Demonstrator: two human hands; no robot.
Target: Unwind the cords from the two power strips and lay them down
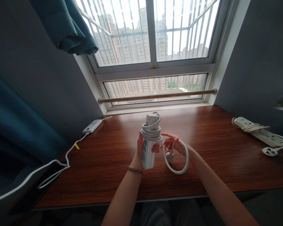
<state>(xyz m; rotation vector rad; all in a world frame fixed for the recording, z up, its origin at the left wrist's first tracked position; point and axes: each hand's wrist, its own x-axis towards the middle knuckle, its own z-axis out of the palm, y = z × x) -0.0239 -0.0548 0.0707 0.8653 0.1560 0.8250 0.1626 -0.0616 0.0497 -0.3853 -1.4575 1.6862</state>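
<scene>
A white power strip (150, 158) with blue-marked sockets stands roughly upright above the wooden desk. My left hand (139, 147) grips it from the left side, fingers mostly hidden behind it. Several turns of its white cord (151, 134) wrap around the upper part of the strip. From these turns the cord's free end makes a loose loop (178, 172) on the right. My right hand (175, 145) is closed on that free cord, close to the strip's right side. The plug (169, 156) hangs just below the right fingers.
A second power strip (259, 131) with wound cord lies at the desk's right end. A small white device (92, 126) sits at the left edge, its white cable (67, 155) trailing down left. The brown desk (103, 175) meets a window with a wooden rail (158, 96).
</scene>
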